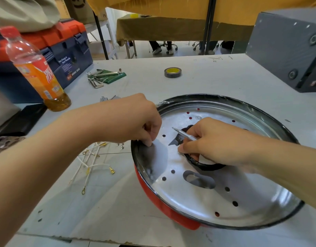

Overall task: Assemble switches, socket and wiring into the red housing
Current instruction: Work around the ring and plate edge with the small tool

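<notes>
The round red housing [171, 209] lies on the table with its shiny perforated metal plate [198, 189] facing up and a black rim around it. My left hand [135, 120] grips the housing's left rim, fingers curled over the edge. My right hand [209, 141] holds a thin silver screwdriver [184, 133] over the plate's centre hole, its tip pointing up and left. A small dark part [176, 141] lies just under the shaft. White wires with brass terminals [93, 166] lie loose on the table to the left of the housing.
An orange drink bottle [37, 72] stands at the left, before a blue and orange toolbox [64, 50]. Hex keys [102, 76] and a tape roll [172, 72] lie further back. A grey box [289, 47] sits at the far right. Small screws [120, 144] lie by the housing.
</notes>
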The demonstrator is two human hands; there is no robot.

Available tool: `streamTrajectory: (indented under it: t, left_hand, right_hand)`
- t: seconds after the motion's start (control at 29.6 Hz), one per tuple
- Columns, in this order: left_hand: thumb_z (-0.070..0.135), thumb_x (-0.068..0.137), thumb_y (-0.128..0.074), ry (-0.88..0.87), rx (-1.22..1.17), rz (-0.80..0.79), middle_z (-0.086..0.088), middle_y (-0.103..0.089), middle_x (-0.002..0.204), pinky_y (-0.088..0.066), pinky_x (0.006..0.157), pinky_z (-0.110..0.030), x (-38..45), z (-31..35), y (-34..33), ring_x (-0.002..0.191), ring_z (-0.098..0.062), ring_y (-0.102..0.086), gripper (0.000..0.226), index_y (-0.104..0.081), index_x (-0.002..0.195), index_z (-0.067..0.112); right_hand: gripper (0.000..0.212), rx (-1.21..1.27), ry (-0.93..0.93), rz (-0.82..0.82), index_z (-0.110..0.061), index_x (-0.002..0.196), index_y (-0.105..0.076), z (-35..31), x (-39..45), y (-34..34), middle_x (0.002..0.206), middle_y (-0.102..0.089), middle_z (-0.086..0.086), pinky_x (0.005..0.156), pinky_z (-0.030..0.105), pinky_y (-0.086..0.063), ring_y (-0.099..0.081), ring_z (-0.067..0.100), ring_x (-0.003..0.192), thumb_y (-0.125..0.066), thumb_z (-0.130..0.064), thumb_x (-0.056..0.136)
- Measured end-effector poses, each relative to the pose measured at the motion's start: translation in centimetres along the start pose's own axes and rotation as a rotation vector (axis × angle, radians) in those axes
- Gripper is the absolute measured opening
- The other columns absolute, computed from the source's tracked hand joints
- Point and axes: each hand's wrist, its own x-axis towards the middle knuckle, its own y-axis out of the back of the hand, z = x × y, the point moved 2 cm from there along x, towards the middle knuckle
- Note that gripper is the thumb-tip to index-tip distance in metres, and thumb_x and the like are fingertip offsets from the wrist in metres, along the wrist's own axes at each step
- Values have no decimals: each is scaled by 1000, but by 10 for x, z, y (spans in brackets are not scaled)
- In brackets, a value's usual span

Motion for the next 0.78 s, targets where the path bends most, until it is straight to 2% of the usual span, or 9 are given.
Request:
streamTrajectory:
  t: [0.17,0.2,0.3,0.37,0.47,0.61,0.68,0.78]
  left_hand:
    - [31,79,-70,-30,-6,1,17,-61,77,-43,64,-14,-4,-5,0,86,11,-48,4,-72,82,30]
    - [31,80,-69,-27,-2,-5,17,-62,79,-44,65,-14,-5,-6,1,84,8,-51,5,-73,84,31]
    - [28,83,-68,-20,13,-12,14,-64,86,-51,73,-27,-6,-7,3,81,0,-56,10,-72,87,36]
    - [27,83,-68,-17,11,-2,13,-64,86,-51,74,-31,-6,-5,3,82,-2,-55,10,-72,87,35]
    - [29,81,-70,-21,24,10,15,-62,90,-47,79,-31,-4,-5,2,87,-3,-50,7,-71,85,34]
    - [35,81,-68,-20,82,27,15,-57,92,-37,80,-23,-4,-4,1,90,-3,-40,1,-68,82,36]
    - [36,81,-68,-12,92,33,14,-57,93,-37,81,-25,-4,-3,1,91,-5,-40,1,-68,81,37]
    - [35,80,-70,14,64,41,11,-56,96,-40,85,-31,-4,-2,1,95,-10,-42,3,-69,80,37]
  right_hand:
    - [38,-3,6,0,-14,50,-53,1,1,0,38,-39,-7,33,11,-25,-32,5,30,-67,-28,83]
    - [38,-2,3,-1,-14,50,-52,1,1,0,36,-38,-8,33,11,-25,-32,5,30,-67,-28,83]
    - [38,-5,-2,3,-15,51,-52,2,0,0,38,-39,-7,35,12,-25,-32,5,31,-67,-29,83]
    - [38,-4,-2,-2,-15,51,-53,2,1,0,41,-41,-5,38,15,-27,-32,5,32,-67,-30,83]
    - [38,-10,-3,-5,-15,51,-54,2,1,0,44,-42,-3,44,20,-28,-33,6,34,-67,-31,83]
    - [40,-4,-11,-4,-14,49,-54,2,1,-1,39,-40,-6,38,16,-26,-32,4,31,-67,-31,83]
    - [40,-13,-3,-3,-15,50,-53,2,1,0,40,-41,-6,38,15,-26,-33,6,33,-67,-31,83]
    - [38,-21,6,-1,-14,52,-53,0,-1,0,46,-43,-2,45,22,-28,-35,11,40,-67,-31,83]
